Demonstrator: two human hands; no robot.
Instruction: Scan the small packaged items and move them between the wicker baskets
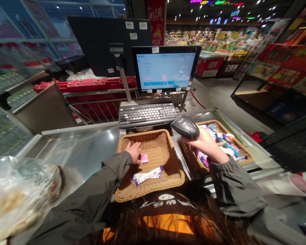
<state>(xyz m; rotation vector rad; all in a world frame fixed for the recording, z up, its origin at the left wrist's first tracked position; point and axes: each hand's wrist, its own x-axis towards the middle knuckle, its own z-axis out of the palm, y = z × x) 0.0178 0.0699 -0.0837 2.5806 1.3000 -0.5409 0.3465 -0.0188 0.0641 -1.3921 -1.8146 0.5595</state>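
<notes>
My right hand point(203, 142) grips a dark handheld barcode scanner point(185, 126), held above the gap between two wicker baskets. My left hand point(134, 151) reaches into the left basket point(126, 192), its fingers bent down on or beside a small pink packet point(144, 158); whether it grips the packet I cannot tell. A white and blue wrapped item point(147, 175) lies lower in that same basket. The right basket point(246, 157) holds several small colourful packets.
A keyboard point(147, 114) and a lit monitor point(165, 69) stand behind the baskets on the steel checkout counter point(79, 149). A plastic bag of goods point(17, 194) sits at the near left. Red shopping baskets point(91, 85) and store shelves lie beyond.
</notes>
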